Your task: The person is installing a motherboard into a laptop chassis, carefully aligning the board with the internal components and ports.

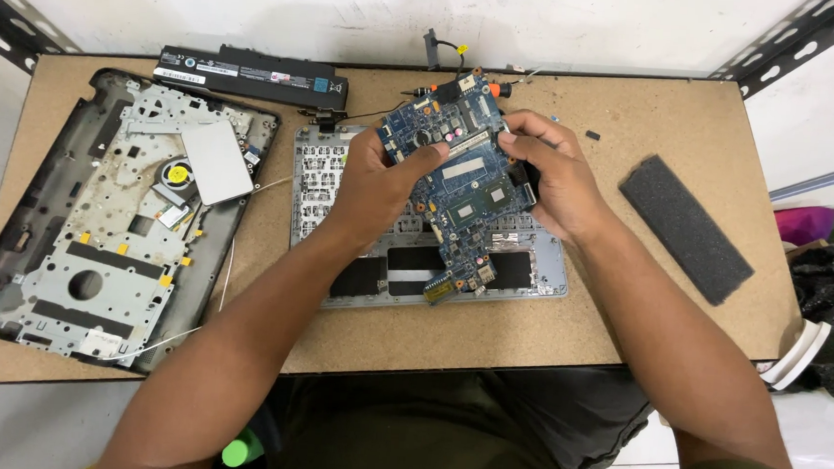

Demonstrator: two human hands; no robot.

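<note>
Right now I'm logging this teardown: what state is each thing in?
Circuit board: lifted, held in both hands.
Left hand: gripping the board.
Right hand: gripping the board.
Keyboard panel: flat, underside up.
Laptop shell: opened, insides exposed.
Battery: removed, lying apart.
Foam strip: lying flat.

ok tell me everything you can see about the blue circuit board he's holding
The blue circuit board is a long, irregular laptop mainboard, dense with small chips, silver connectors and a bare dark processor die near its middle. An orange-tipped part and black cables sit at its far end. It is held lifted and tilted above the grey keyboard frame on the table, running from far to near. The left hand grips its left edge; the right hand pinches its right side near the top. It looks whole and undamaged.
</note>
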